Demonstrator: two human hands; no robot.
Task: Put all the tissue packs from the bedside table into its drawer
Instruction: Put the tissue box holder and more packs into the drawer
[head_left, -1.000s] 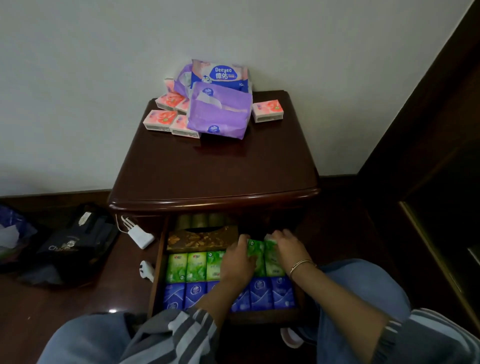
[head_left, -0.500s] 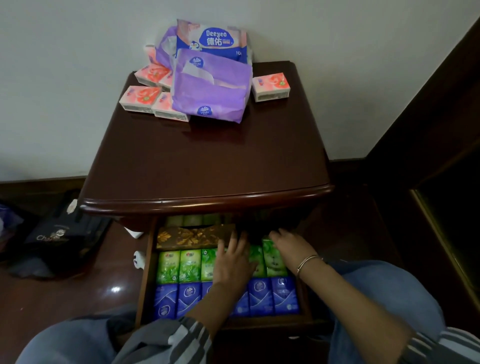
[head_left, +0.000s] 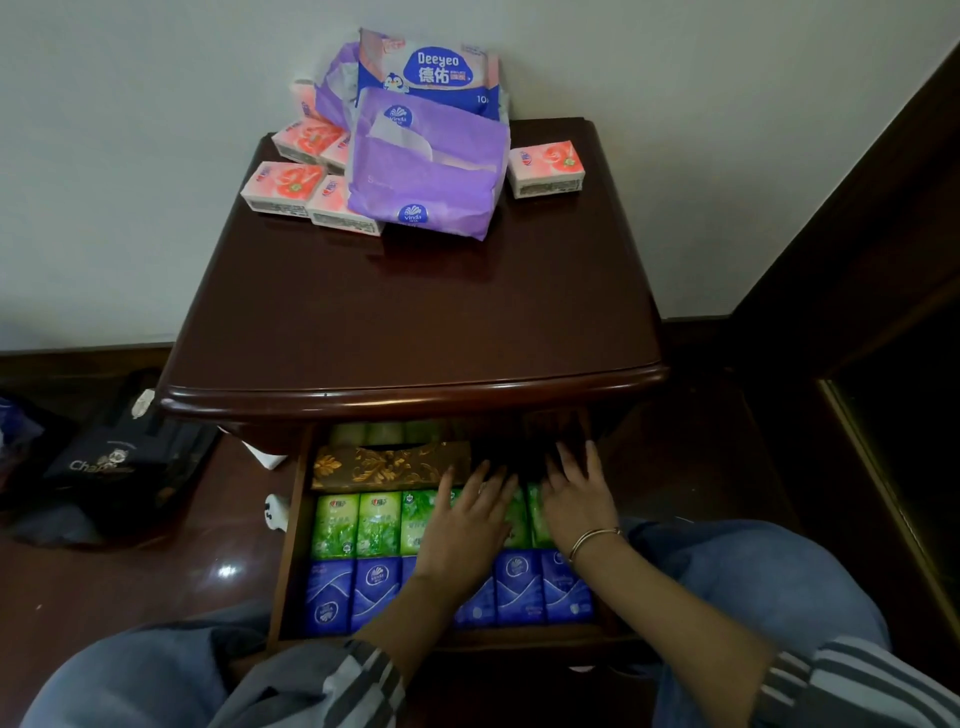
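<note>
Against a pale wall, the dark wooden tabletop (head_left: 415, 322) carries pink tissue packs (head_left: 283, 186), a purple Vinda pack (head_left: 423, 171) and a blue Deeyeo pack (head_left: 431, 73). In the open drawer (head_left: 291, 545) below, the left hand (head_left: 467, 519) and right hand (head_left: 576, 499) lie flat with fingers spread, gripping nothing, on the green packs (head_left: 358, 525) behind a row of blue Vinda packs (head_left: 519, 587).

tissue packs (head_left: 415, 145) on bedside table (head_left: 415, 322), drawer (head_left: 441, 545) below

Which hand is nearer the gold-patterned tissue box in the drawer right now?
Left. The left hand lies flat on the green packs, fingertips beside the gold-patterned tissue box's right end. The right hand rests further right, apart from it.
</note>
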